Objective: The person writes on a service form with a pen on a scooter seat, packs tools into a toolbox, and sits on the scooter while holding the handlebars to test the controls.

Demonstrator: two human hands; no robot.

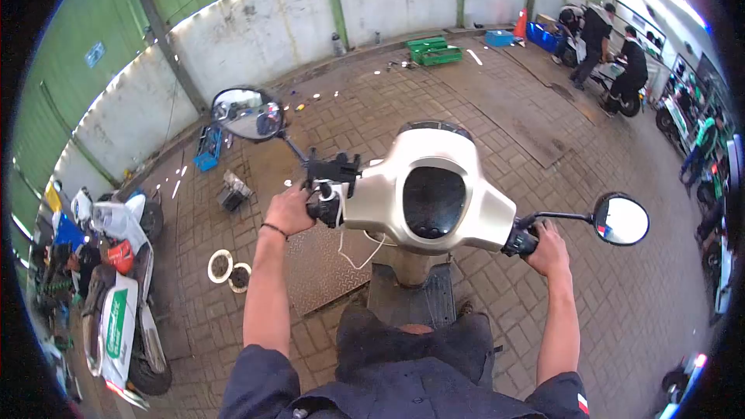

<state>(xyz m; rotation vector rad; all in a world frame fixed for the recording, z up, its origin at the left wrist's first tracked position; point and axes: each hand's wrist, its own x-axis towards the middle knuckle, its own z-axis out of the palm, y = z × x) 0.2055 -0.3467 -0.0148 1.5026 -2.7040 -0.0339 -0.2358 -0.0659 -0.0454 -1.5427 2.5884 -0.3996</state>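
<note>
I sit astride a scooter with a pale champagne handlebar cover (pixel 376 200) and a dark instrument panel (pixel 434 195). My left hand (pixel 289 210) is closed round the left handlebar grip (pixel 327 211), below a black bracket (pixel 335 167). From that side a white cable (pixel 347 257) hangs in a loop. On the other end of the bar, my right hand (pixel 550 249) wraps the right handlebar grip (pixel 523 242). Round mirrors stand out on both sides, the left mirror (pixel 247 113) and the right mirror (pixel 623 219). The footboard (pixel 410 292) shows between my knees.
A white and green scooter (pixel 118 322) is parked at left. Two pale rings (pixel 220 265), a metal part (pixel 233 190) and a blue toolbox (pixel 208 149) lie nearby. Further off are a green toolbox (pixel 434 52) and people (pixel 594 43) around a motorbike. A steel plate (pixel 322 268) covers paving.
</note>
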